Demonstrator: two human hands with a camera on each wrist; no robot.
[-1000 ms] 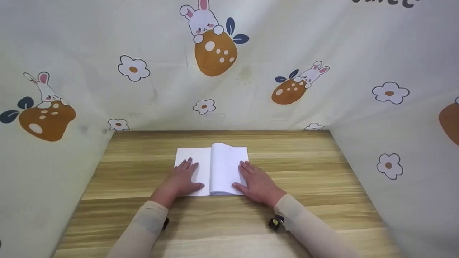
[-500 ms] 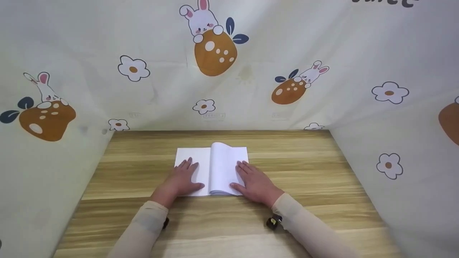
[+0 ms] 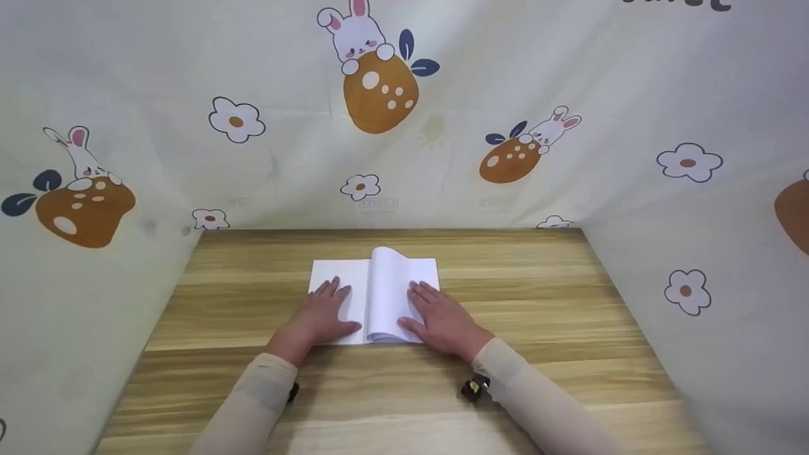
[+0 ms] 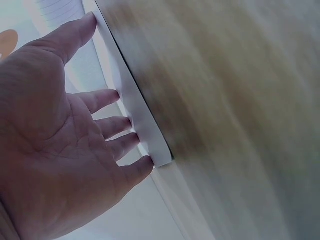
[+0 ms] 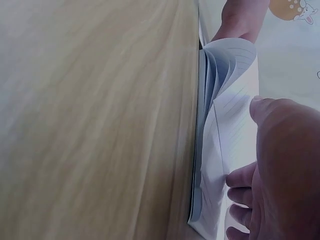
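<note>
An open notebook (image 3: 387, 297) with white pages lies on the table. My left hand (image 3: 318, 320) rests on its left page with the fingers spread. On the right page, the straight fingers of my right hand (image 3: 445, 323) press the paper. Between the hands, several pages (image 3: 385, 278) bulge up in a curl beside the spine. From the right wrist view, the curled pages (image 5: 232, 57) show faint ruled lines, and my right hand (image 5: 285, 165) touches the top sheet. In the left wrist view, the fingertips of my left hand (image 4: 75, 120) touch the notebook near its edge.
The wood-grain table (image 3: 392, 404) extends around the notebook on all sides. A pale cloth (image 3: 278, 164) printed with rabbits and flowers stands behind the table and along both sides. A small dark device (image 3: 472, 388) sits at the right wrist.
My right hand has slid left across the right page. The pages beside the spine bulge higher and further left. My left hand has stayed in place.
</note>
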